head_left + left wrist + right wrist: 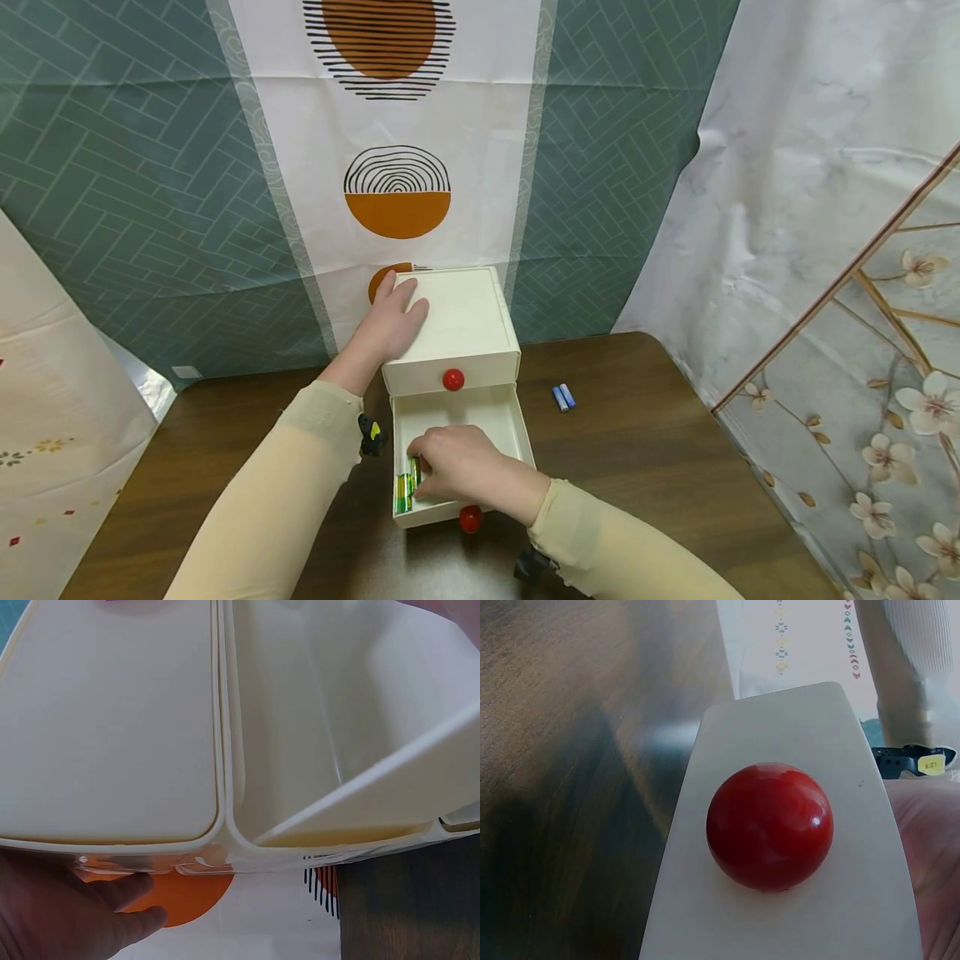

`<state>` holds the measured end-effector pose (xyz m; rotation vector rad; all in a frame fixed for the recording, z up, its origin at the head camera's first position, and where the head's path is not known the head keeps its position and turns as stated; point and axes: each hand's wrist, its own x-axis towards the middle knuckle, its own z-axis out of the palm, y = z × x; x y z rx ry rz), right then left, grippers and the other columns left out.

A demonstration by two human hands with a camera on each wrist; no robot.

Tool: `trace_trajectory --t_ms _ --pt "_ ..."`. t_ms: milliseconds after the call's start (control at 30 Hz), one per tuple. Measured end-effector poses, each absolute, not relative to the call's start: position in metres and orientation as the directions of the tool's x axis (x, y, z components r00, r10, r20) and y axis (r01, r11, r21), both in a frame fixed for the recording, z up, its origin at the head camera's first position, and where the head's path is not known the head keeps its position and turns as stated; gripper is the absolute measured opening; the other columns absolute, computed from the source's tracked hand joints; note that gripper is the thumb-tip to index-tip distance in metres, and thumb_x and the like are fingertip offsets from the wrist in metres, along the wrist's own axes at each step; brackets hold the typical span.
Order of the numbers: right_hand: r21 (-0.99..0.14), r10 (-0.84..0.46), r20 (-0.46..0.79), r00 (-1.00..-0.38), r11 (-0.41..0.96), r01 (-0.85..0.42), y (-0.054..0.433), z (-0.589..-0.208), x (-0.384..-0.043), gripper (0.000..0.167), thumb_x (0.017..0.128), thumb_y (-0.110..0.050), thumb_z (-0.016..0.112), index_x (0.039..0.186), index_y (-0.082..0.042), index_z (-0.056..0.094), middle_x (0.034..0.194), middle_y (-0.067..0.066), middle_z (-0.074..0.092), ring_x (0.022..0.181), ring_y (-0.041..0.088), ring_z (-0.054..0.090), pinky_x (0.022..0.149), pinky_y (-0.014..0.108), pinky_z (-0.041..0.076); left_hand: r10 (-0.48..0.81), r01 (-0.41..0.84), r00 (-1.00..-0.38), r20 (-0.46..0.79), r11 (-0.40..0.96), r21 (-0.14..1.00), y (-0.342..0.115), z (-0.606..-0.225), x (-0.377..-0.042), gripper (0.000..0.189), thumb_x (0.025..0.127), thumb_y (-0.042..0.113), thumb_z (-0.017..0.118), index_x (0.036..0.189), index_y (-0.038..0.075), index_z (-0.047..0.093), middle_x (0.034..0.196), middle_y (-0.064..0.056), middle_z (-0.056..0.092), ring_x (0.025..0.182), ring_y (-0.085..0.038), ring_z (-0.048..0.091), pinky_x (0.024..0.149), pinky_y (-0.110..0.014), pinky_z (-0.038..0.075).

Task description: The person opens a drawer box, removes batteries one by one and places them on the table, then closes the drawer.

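- The right hand reaches into the open drawer; its thumb and a finger seem to pinch the rightmost of the green batteries, near-left in there. A loose hold could let it roll right.
- The left hand lies, fingers spread, on the cabinet's left top edge; if it presses too lightly, a push on the drawer could shift everything.
- 2 blue batteries lie right of the cabinet; a bump could roll them away.
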<state>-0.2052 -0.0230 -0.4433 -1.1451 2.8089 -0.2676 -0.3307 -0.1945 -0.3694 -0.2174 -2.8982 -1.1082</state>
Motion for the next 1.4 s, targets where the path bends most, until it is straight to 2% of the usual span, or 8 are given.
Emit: trace_trajectory --t_ms 200,667,1267,1400 --pt "-0.196 -0.702 -0.029 -0.712 0.702 -0.684 -0.023 -0.444 -0.206 0.03 0.084 -0.034 0.096 0.104 -0.021 0.077 0.075 -0.014 0.053 0.07 0.006 0.051 0.06 0.025 0.04 0.12 0.141 -0.99 0.077 0.736 0.662 -0.194 -0.368 -0.331 0.068 0.118 0.04 0.039 0.176 0.007 0.026 0.185 -0.015 -0.005 0.17 -0.037 0.002 0.133 -0.063 0.015" --pt "-0.194 -0.713 -0.024 -0.701 0.691 -0.697 -0.022 -0.445 -0.205 0.022 0.086 -0.032 0.091 0.097 -0.02 0.075 0.074 -0.012 0.053 0.069 0.008 0.05 0.059 0.025 0.039 0.121 0.138 -0.99 0.071 0.74 0.658 -0.195 -0.368 -0.33 0.068 0.118 0.041 0.038 0.176 0.007 0.025 0.185 -0.015 -0.006 0.17 -0.038 0.003 0.133 -0.062 0.015" --pt "-0.224 -0.698 0.013 -0.716 0.696 -0.683 -0.016 -0.442 -0.207 0.024 0.086 -0.032 0.088 0.103 -0.021 0.076 0.08 -0.015 0.055 0.073 0.006 0.052 0.062 0.025 0.041 0.117 0.137 -0.99 0.075 0.737 0.662 -0.194 -0.368 -0.328 0.068 0.118 0.041 0.038 0.176 0.008 0.025 0.185 -0.015 -0.007 0.169 -0.04 0.006 0.132 -0.063 0.016" --pt "-0.251 -0.694 0.035 -0.719 0.69 -0.679 -0.012 -0.439 -0.207 0.018 0.086 -0.029 0.087 0.095 -0.022 0.073 0.079 -0.015 0.055 0.07 0.006 0.051 0.06 0.026 0.04 0.113 0.133 -0.991 0.074 0.735 0.665 -0.193 -0.368 -0.328 0.068 0.118 0.041 0.039 0.176 0.008 0.026 0.185 -0.015 -0.006 0.17 -0.04 0.004 0.132 -0.063 0.016"
